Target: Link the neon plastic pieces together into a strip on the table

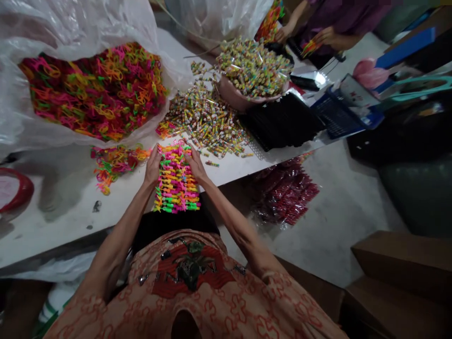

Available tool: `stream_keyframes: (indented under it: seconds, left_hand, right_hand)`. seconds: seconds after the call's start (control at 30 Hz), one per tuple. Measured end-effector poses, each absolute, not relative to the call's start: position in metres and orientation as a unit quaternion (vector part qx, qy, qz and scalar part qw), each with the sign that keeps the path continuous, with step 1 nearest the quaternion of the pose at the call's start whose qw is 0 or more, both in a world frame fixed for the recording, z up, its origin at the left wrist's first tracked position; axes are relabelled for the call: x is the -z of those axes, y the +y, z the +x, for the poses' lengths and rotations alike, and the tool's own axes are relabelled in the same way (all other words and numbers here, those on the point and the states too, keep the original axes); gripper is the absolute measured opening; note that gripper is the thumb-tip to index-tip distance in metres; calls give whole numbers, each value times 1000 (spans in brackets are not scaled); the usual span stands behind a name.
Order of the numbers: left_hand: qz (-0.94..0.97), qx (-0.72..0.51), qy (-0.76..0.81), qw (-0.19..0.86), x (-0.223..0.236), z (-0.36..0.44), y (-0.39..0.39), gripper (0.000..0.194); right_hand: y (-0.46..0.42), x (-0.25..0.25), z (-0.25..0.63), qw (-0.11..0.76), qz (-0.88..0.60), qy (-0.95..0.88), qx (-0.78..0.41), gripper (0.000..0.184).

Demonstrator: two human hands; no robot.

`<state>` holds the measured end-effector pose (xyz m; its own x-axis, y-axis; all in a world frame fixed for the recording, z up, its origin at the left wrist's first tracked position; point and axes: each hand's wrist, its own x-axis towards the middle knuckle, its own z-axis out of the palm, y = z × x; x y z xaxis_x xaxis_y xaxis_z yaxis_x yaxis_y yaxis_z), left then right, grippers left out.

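A tight row of small neon plastic toys (175,181), pink, yellow, green and orange, lies on a black tray at the white table's (63,207) front edge. My left hand (153,165) presses against the row's left side near its far end. My right hand (195,164) presses against the right side opposite it. Both hands have fingers held together against the toys. A loose heap of the same toys (113,162) lies just left of my left hand.
A big clear plastic bag (88,89) of neon toys fills the table's left. Wrapped candy sticks (208,117) spread ahead, with a heaped pink basin (252,70) and black trays (282,122) behind. Another person's hands (325,35) work at the far end. Cardboard boxes (402,278) stand on the floor at right.
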<state>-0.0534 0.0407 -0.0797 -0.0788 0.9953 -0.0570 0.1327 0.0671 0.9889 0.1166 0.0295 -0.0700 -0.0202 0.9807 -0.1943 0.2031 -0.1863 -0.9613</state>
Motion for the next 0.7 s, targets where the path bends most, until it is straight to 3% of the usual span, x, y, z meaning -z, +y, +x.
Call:
stream_keyframes:
  seconds: [0.23,0.33,0.5,0.7]
  left_hand:
    - [464,-479,582,465,74,-76,22,66]
    - [487,-453,566,487,78,-75,-10,73]
    - [523,-434,596,428,82,-66,-18,73]
    - [497,-444,588,459,82,-70,-16,76]
  right_hand:
    - [14,71,130,438,-577,-464,-510,89]
    - [-19,78,123,429,-600,-446,-507,91]
    - [-21,76,106,400,-589,-536,-454,91]
    - [-22,70,116,380,-592,-507,-498,104]
